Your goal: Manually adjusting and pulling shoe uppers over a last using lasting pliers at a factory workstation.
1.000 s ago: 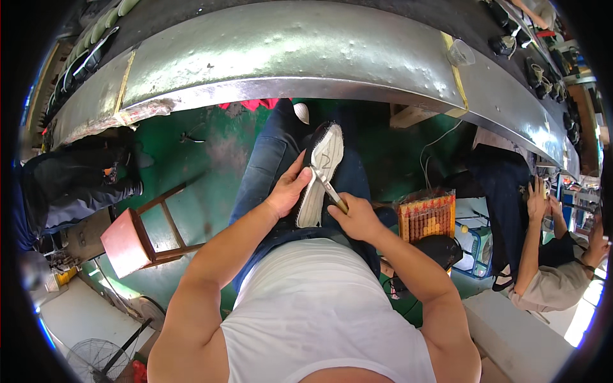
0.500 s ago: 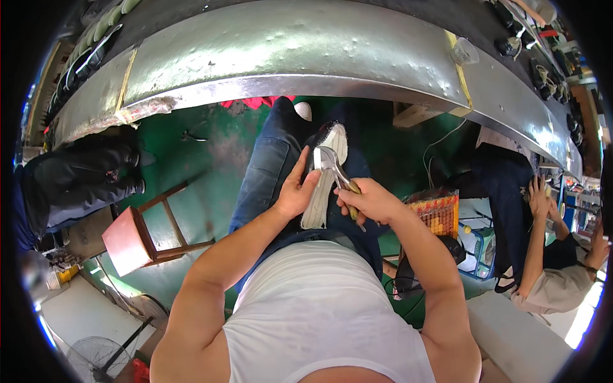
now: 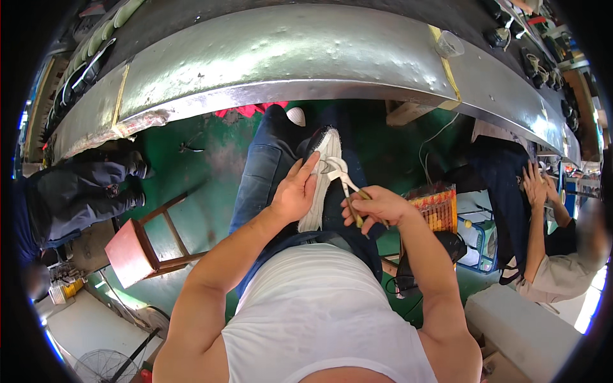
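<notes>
A shoe upper (image 3: 312, 207) lies across my lap with its pale underside up and a dark edge round the toe. My left hand (image 3: 292, 196) is closed on its left side, thumb and fingers pressing toward the toe end. In my right hand (image 3: 381, 207) is a pair of lasting pincers (image 3: 338, 171), gripped by the handles, which stand apart. The curved metal head rests over the middle of the underside, near my left fingertips. Whether the jaws pinch any material is too small to tell.
A dented metal-clad bench (image 3: 274, 64) runs across ahead, bearing a clear plastic cup (image 3: 449, 44). To the left stands a reddish stool (image 3: 132, 252); to the right, a yellow-orange woven basket (image 3: 435, 209). Co-workers sit on both sides, one with visible hands (image 3: 536, 184). Shoes line the far right.
The pincers' handles have spread apart, and their head has turned and shifted slightly lower and right on the shoe upper. My left hand keeps its hold.
</notes>
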`<action>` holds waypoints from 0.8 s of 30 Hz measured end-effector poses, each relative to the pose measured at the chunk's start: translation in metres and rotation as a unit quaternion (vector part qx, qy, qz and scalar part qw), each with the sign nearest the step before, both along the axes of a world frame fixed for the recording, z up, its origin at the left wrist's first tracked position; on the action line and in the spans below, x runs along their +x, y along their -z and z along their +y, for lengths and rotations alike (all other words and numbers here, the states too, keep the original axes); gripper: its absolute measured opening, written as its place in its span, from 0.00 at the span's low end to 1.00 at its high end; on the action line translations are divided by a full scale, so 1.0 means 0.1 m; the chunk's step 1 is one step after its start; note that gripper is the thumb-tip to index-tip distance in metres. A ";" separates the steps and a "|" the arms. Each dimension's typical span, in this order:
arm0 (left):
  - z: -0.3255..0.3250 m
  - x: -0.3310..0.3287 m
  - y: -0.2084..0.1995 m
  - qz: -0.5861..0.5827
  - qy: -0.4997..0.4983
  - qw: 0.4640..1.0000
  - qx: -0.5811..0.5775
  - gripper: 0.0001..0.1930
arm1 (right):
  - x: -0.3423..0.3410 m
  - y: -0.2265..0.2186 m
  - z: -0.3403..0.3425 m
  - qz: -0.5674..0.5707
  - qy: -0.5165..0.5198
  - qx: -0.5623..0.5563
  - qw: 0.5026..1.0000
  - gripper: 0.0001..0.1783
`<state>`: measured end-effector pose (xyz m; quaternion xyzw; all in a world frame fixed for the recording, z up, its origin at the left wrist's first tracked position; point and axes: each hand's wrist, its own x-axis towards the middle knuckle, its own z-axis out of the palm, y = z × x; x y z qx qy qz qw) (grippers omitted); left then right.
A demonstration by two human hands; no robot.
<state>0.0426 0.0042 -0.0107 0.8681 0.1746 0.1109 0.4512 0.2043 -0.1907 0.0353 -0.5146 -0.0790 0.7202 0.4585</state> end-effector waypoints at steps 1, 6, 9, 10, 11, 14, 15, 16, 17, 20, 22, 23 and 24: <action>0.00 0.01 -0.01 0.000 -0.002 1.000 -0.001 0.27 | 0.03 -0.06 0.00 -0.069 -0.008 -0.029 0.997 0.18; -0.03 0.04 -0.04 0.001 0.006 0.999 0.039 0.24 | 0.15 -0.07 0.42 -0.419 -0.027 0.079 0.904 0.22; 0.01 0.03 -0.07 -0.007 0.012 0.999 0.037 0.23 | 0.20 -0.14 0.58 -0.447 -0.149 -0.010 0.882 0.26; 0.02 0.03 -0.06 -0.009 0.011 0.999 0.039 0.23 | 0.17 -0.09 0.56 -0.492 -0.119 0.041 0.861 0.27; 0.04 0.04 -0.04 -0.011 0.019 0.999 0.029 0.22 | 0.16 -0.05 0.56 -0.534 -0.089 0.091 0.836 0.27; 0.04 -0.01 -0.01 -0.021 0.036 0.999 0.028 0.23 | 0.22 -0.16 0.63 -0.516 -0.172 0.031 0.839 0.27; 0.05 -0.01 0.00 -0.033 0.049 0.997 0.039 0.24 | 0.22 -0.13 0.62 -0.518 -0.170 0.030 0.838 0.27; 0.05 -0.01 0.00 -0.035 0.050 0.997 0.040 0.24 | 0.21 -0.07 0.61 -0.521 -0.163 0.045 0.837 0.27; 0.04 -0.01 0.01 -0.026 0.042 0.997 0.052 0.26 | 0.21 -0.04 0.60 -0.524 -0.155 0.059 0.836 0.27; -0.02 0.01 -0.11 0.060 -0.010 0.998 -0.030 0.32 | 0.24 -0.28 0.68 -0.450 -0.178 -0.006 0.875 0.26; -0.05 0.01 -0.10 0.135 -0.055 0.982 -0.123 0.35 | 0.12 -0.22 0.60 -0.520 -0.160 0.068 0.836 0.26; -0.07 0.00 0.00 0.123 -0.060 0.986 -0.100 0.37 | 0.05 -0.16 0.54 -0.583 -0.141 0.142 0.787 0.25; -0.08 0.00 0.01 0.111 -0.065 0.989 -0.074 0.38 | -0.03 -0.13 0.50 -0.618 -0.166 0.154 0.752 0.24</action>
